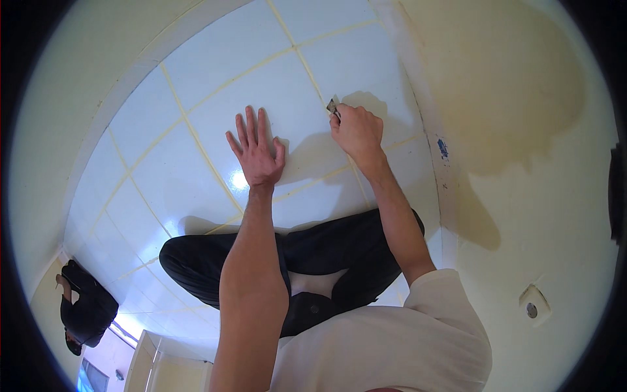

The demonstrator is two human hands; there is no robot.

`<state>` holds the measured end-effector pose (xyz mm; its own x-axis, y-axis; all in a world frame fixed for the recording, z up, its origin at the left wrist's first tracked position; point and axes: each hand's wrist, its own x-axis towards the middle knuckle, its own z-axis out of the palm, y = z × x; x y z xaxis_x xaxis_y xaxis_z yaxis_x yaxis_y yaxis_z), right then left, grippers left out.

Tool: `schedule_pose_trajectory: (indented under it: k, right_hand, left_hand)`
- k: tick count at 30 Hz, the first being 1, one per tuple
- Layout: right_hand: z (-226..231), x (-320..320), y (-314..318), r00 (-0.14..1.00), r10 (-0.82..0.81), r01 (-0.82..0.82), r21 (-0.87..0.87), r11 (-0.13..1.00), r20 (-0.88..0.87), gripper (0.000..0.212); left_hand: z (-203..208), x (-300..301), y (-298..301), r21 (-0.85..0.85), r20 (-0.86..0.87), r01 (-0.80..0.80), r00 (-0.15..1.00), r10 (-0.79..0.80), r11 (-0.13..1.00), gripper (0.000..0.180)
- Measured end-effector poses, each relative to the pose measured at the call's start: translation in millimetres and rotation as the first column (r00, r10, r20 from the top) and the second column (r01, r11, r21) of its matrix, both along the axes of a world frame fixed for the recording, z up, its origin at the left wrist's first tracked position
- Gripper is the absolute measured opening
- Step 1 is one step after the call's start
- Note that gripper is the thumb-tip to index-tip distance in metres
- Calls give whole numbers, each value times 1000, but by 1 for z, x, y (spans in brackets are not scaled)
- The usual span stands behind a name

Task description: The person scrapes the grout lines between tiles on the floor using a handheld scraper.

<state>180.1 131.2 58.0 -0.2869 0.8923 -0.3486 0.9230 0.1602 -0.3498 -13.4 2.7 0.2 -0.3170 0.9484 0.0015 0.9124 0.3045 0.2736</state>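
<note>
Pale blue-white floor tiles (274,85) with yellowish grout lines (226,86) lie in front of my crossed legs. My left hand (260,153) rests flat on a tile, fingers spread, holding nothing. To its right and slightly farther off, my right hand (358,132) is closed around a small tool with a flat metal blade (332,106). The blade's tip is at a grout line near the hand. Most of the tool is hidden in my fist, so its exact kind does not show.
A cream wall (509,215) rises close on my right, with a round fitting (531,310) low on it. Another wall (39,163) runs along the left. At the lower left is a dark figure (91,304), apparently a person in black, near a doorway.
</note>
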Motion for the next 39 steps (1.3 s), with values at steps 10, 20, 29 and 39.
schedule_pose_trajectory:
  k: [10, 20, 29, 39]
  right_hand:
    - [4, -1, 1, 999, -52, 52, -31, 998, 2, 20]
    - [0, 8, 3, 999, -22, 25, -80, 996, 41, 25]
    - [2, 14, -14, 997, 69, -65, -121, 990, 26, 29]
    - [2, 12, -33, 985, 167, -170, -78, 982, -49, 33]
  left_hand:
    - [0, -1, 0, 2, 2, 1, 1000, -1, 1000, 76]
    - [-1, 1, 1, -9, -6, 7, 1000, -7, 1000, 77]
    - [-2, -1, 1, 5, -25, 15, 1000, -14, 1000, 77]
    - [0, 0, 0, 19, -4, 13, 1000, -13, 1000, 77]
